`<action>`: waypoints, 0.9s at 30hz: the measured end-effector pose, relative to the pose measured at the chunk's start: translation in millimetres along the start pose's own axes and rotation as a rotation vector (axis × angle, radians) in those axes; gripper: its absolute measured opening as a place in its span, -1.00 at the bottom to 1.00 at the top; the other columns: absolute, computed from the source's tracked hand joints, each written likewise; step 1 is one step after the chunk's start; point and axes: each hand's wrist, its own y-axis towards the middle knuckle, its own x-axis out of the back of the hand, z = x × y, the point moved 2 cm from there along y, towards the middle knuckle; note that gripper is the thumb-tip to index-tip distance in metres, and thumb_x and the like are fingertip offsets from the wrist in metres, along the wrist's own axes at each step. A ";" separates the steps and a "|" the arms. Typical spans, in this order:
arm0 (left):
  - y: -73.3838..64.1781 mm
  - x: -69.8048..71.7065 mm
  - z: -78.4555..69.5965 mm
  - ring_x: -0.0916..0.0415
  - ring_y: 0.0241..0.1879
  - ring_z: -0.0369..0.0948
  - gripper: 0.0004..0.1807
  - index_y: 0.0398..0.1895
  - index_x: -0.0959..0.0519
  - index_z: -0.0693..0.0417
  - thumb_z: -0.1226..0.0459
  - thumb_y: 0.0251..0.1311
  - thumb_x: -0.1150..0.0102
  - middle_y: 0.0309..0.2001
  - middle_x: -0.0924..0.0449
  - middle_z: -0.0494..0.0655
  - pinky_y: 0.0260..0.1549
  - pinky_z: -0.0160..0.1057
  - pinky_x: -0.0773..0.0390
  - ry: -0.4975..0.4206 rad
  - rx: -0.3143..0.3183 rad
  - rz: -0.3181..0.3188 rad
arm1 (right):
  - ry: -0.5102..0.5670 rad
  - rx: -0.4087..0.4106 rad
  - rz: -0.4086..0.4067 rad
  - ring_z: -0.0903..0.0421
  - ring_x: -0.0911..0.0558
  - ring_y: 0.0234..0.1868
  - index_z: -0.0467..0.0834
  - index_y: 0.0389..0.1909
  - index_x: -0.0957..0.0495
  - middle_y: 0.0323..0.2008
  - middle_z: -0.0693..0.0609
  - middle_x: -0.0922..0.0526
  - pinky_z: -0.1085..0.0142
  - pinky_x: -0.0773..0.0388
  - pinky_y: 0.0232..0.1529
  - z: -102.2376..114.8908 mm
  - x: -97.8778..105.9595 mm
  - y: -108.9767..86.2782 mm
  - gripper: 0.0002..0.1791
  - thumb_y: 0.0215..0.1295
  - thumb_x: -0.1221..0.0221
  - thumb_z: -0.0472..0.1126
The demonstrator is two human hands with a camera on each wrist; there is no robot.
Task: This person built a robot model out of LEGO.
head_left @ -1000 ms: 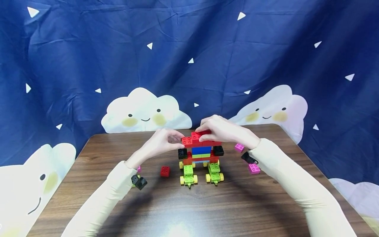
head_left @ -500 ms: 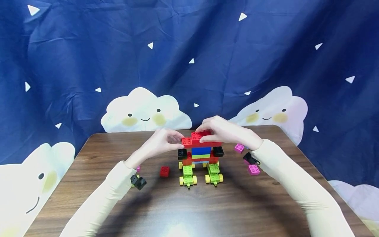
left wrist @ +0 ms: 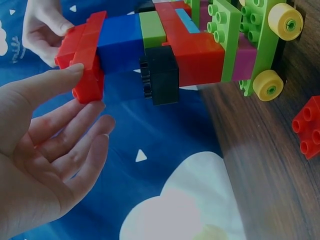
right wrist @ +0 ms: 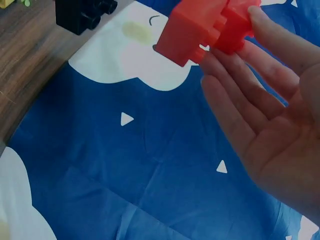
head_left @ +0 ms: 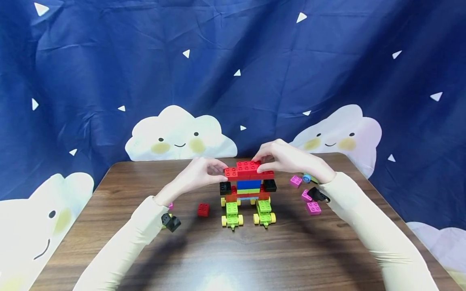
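Observation:
A model of stacked toy building bricks stands mid-table on green wheeled bases (head_left: pixel 232 215) with yellow wheels. Its blue bricks (head_left: pixel 248 185) have a black brick (head_left: pixel 225 188) out to each side. Across the top runs a red row (head_left: pixel 231 173), topped by another red brick (head_left: pixel 246 166). My left hand (head_left: pixel 198 176) pinches the row's left end, thumb and fingertips on opposite faces in the left wrist view. At the upper red brick's right end, my right hand (head_left: pixel 287 158) grips with thumb and fingers, seen against the red bricks (right wrist: pixel 200 27) in the right wrist view.
A loose red brick (head_left: pixel 203 209) lies left of the model. On the right are pink bricks (head_left: pixel 314 208) and a blue round piece (head_left: pixel 307 178), partly behind the right wrist. Another pink piece (head_left: pixel 170 206) shows beside the left wrist. A dark blue cloth hangs behind the table.
My right hand has slid to the right along the upper red brick, and more of its studs now show. The left hand keeps its place on the left end.

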 end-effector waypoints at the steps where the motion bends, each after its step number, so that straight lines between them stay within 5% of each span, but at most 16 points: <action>1: 0.1 0.3 0.1 -0.69 -0.17 -0.20 -0.66 -0.06 -0.70 0.06 0.16 0.10 -0.43 -0.18 -0.78 -0.07 -0.06 -0.16 -0.66 0.001 -0.002 -0.001 | 0.001 0.002 -0.009 0.17 -0.68 -0.27 -0.21 -0.12 -0.72 -0.23 -0.04 -0.75 0.20 -0.70 -0.13 0.2 -0.3 0.4 -0.70 0.13 -0.41 -0.20; 11: -0.7 2.5 1.3 -0.69 -0.17 -0.19 -0.65 -0.06 -0.70 0.06 0.15 0.08 -0.44 -0.16 -0.78 -0.02 -0.06 -0.15 -0.66 0.002 0.009 -0.002 | 0.023 0.019 -0.066 0.14 -0.70 -0.22 -0.20 -0.12 -0.73 -0.22 -0.02 -0.77 0.22 -0.69 -0.10 -1.3 -5.2 0.2 -0.67 0.08 -0.44 -0.19; 27: -0.4 2.1 -2.6 -0.69 -0.15 -0.17 -0.63 -0.03 -0.69 0.07 0.15 0.10 -0.43 -0.15 -0.77 -0.03 -0.03 -0.11 -0.66 -0.005 0.023 0.015 | -0.172 -0.010 -0.090 0.09 -0.65 -0.28 -0.20 -0.15 -0.73 -0.24 -0.05 -0.78 0.19 -0.65 -0.14 13.3 -6.8 3.5 -0.69 0.13 -0.42 -0.11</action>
